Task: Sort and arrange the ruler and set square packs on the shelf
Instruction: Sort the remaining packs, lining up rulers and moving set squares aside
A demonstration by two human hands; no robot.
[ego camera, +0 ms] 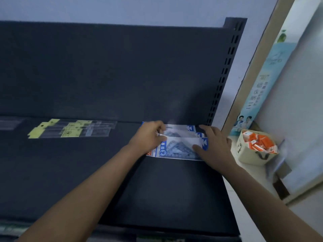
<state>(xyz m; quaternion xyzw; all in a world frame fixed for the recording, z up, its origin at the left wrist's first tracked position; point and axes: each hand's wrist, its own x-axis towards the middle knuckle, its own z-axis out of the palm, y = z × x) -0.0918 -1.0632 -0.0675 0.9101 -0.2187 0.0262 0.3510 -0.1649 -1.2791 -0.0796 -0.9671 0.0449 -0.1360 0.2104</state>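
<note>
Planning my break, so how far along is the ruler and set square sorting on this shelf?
Sorted by kind already: ruler packs lie left, set square packs right. In hand: the left hand grips the fanned set square packs, the right hand rests flat on them. Left: both piles look uneven, so probably squaring them.

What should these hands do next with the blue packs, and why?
Probably slide the set square packs together into one even stack: they overlap in a stagger, the left hand gripping their left ends, the right hand flat at their right.
</note>
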